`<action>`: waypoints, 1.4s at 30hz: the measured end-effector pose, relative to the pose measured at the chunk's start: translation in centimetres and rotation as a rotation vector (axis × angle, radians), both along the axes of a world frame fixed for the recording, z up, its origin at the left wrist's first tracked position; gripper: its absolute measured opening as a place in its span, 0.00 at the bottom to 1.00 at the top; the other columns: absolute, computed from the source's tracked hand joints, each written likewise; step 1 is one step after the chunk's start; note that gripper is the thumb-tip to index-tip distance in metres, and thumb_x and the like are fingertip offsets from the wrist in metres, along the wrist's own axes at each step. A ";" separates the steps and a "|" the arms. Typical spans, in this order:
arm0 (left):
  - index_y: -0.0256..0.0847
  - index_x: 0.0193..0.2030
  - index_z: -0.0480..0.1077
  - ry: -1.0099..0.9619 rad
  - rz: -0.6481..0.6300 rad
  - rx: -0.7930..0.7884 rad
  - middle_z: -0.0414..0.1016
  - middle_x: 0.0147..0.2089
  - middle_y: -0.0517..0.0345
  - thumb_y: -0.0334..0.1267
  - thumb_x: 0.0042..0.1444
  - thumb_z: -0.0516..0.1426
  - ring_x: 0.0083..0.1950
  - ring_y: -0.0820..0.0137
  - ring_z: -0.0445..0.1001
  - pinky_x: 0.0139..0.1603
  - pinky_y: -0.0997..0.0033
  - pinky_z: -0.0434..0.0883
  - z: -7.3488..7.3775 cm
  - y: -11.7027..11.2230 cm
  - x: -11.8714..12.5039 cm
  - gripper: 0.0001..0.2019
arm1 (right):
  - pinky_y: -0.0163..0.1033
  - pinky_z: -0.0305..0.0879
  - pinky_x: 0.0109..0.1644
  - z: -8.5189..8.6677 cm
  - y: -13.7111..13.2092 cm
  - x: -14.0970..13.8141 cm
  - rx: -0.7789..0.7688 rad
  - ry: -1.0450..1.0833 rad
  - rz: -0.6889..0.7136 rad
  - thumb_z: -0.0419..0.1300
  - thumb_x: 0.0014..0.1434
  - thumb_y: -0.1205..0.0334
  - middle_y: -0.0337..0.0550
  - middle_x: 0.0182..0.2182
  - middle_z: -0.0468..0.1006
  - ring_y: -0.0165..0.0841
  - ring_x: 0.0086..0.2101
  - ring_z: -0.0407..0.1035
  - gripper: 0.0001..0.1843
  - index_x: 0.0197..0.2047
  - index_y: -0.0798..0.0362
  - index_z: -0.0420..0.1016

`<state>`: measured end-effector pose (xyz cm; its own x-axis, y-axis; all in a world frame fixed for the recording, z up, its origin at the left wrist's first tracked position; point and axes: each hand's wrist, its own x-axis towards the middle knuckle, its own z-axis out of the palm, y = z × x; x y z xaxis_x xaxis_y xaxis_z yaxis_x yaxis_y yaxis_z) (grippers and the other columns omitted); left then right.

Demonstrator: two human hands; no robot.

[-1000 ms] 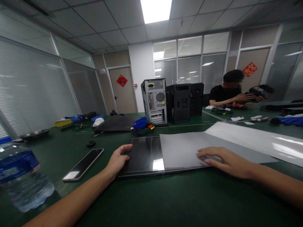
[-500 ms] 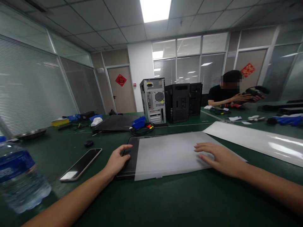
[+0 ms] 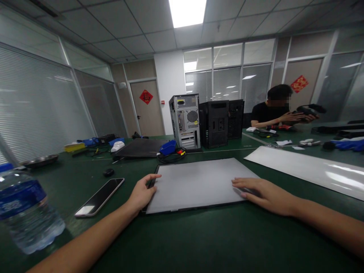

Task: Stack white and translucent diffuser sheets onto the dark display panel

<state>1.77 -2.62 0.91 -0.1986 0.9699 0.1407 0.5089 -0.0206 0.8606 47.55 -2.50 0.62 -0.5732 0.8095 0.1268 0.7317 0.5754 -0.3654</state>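
Note:
A white translucent sheet lies flat on a thin black-framed panel, covering nearly all of it. Only a dark rim of the panel shows, along the left, far and near edges. At the left edge rests my left hand, thumb and index finger spread over the rim and the sheet's border; its other fingers are mostly hidden. My right hand lies with fingers stretched out over the right part of the sheet, hiding some of that edge.
Left of the panel are a phone, a round black object and a water bottle. Computer cases stand behind. A glossy white sheet lies to the right. Across the table a person holds a dark object.
The white sheet has slid left over the panel, covering the dark strip that showed on its left. My right hand has stayed on the sheet's right side, now lying flatter.

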 end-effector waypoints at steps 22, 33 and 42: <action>0.41 0.51 0.77 -0.002 0.051 0.038 0.77 0.57 0.54 0.20 0.47 0.53 0.44 0.67 0.78 0.32 0.78 0.71 -0.5 0.4 -0.7 0.26 | 0.55 0.64 0.62 -0.8 2.9 3.5 0.088 0.027 -0.552 0.48 0.65 0.38 0.55 0.62 0.69 0.48 0.56 0.69 0.40 0.69 0.59 0.61; 0.42 0.51 0.77 0.006 0.045 0.063 0.75 0.60 0.55 0.19 0.47 0.52 0.56 0.63 0.75 0.49 0.69 0.74 -0.8 0.9 -1.3 0.27 | 0.54 0.72 0.48 0.4 2.5 3.1 0.096 0.073 -0.657 0.48 0.64 0.40 0.52 0.54 0.76 0.47 0.45 0.75 0.35 0.65 0.52 0.69; 0.42 0.53 0.76 0.013 0.029 0.008 0.79 0.52 0.55 0.19 0.45 0.53 0.45 0.65 0.79 0.37 0.75 0.73 -0.6 0.9 -1.4 0.28 | 0.44 0.73 0.43 0.4 4.4 6.2 0.089 0.100 -0.613 0.46 0.67 0.43 0.54 0.51 0.78 0.40 0.39 0.77 0.31 0.62 0.54 0.70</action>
